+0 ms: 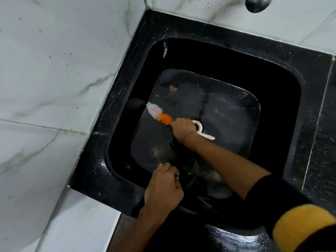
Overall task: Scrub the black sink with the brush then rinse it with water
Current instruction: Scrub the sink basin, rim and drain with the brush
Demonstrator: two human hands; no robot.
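Note:
The black sink (283, 99) is set into a black stone counter in a corner, its floor wet and smeared. My right hand (182, 130) grips the brush (160, 114) by its white handle, whose end sticks out behind the hand over the drain. The brush's orange and white bristles lie on the left part of the sink floor. My left hand (163, 190) hovers with fingers curled over the sink's near rim, holding nothing that I can see.
White marble wall tiles (54, 70) close off the left and the back. A metal tap (257, 3) pokes out at the top edge. The black counter (320, 142) continues to the right of the sink.

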